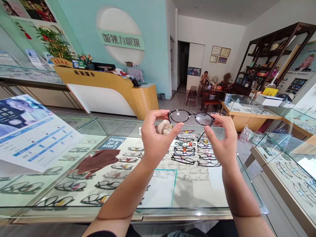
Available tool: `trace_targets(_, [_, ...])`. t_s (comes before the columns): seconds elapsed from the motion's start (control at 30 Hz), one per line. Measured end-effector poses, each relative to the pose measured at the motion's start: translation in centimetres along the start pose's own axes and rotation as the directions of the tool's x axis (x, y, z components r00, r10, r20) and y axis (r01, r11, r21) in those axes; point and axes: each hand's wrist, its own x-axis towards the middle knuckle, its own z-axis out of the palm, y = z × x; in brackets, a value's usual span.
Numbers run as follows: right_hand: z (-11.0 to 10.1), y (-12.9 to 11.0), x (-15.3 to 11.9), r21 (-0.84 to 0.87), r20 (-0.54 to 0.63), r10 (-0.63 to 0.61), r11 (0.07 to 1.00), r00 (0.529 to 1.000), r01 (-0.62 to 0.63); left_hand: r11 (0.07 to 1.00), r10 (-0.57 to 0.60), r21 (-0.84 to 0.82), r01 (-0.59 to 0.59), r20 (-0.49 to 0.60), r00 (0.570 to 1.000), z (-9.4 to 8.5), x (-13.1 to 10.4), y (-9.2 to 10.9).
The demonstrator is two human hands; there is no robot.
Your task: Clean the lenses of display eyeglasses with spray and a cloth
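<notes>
Above the glass display case [197, 197], a pair of dark-rimmed eyeglasses [180, 116] is held up level between my two hands. My left hand [158, 133] pinches the left end of the frame with thumb and fingers. At the right end, my right hand [222, 138] grips the frame the same way. A pale crumpled cloth [164, 127] shows beside my left hand; I cannot tell whether that hand holds it. Rows of eyeglasses [183, 160] lie below, beneath the glass.
A brown cloth [98, 160] lies on the case top at left. A printed stand-up card [37, 135] stands at far left. Beyond are a yellow counter [143, 98], wooden benches [192, 95] and a seated person [204, 77]. More display cases [278, 158] stand to the right.
</notes>
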Motion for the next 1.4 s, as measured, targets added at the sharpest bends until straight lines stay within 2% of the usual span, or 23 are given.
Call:
trace_targets(0.4, [0.3, 0.4, 0.0, 0.039, 0.028, 0.004, 0.999, 1.000, -0.005, 0.987, 0.150, 0.055, -0.149, -0.025, 0.988, -0.1, 0.1, 0.2])
trace_targets(0.5, [0.3, 0.3, 0.0, 0.043, 0.007, -0.012, 0.999, 1.000, 0.012, 0.995, 0.100, 0.009, -0.099, -0.022, 0.995, -0.1, 0.2, 0.0])
trace_targets(0.67, [0.1, 0.1, 0.1, 0.034, -0.060, -0.044, 0.998, 0.997, 0.046, 0.990, -0.090, -0.099, 0.102, 0.119, 0.989, 0.2, 0.4, -0.5])
trace_targets(0.8, [0.0, 0.0, 0.1, 0.007, -0.068, -0.087, 0.996, 0.994, 0.087, 0.982, -0.111, -0.136, 0.131, 0.146, 0.983, 0.4, 0.3, -0.9])
trace_targets(0.9, [0.0, -0.1, 0.0, -0.033, -0.074, -0.144, 0.989, 0.987, 0.141, 0.981, -0.107, -0.150, 0.125, 0.125, 0.986, 0.6, 0.3, -0.9])
trace_targets(1.17, [0.4, -0.3, -0.1, -0.095, -0.122, -0.281, 0.958, 0.952, 0.270, 0.979, -0.030, -0.199, 0.037, 0.041, 0.999, 1.5, 0.2, -1.3])
trace_targets(1.27, [0.5, -0.4, -0.1, -0.067, -0.103, -0.236, 0.971, 0.966, 0.230, 0.982, 0.064, -0.175, -0.075, -0.067, 0.996, 1.7, 0.0, -1.5])
trace_targets(1.33, [0.5, -0.3, -0.2, -0.010, -0.083, -0.177, 0.984, 0.981, 0.177, 0.976, 0.168, -0.113, -0.186, -0.158, 0.973, 1.7, -0.1, -1.6])
trace_targets(1.4, [0.6, -0.1, -0.2, 0.058, -0.054, -0.113, 0.991, 0.992, 0.117, 0.960, 0.266, -0.029, -0.277, -0.203, 0.942, 1.6, -0.2, -1.5])
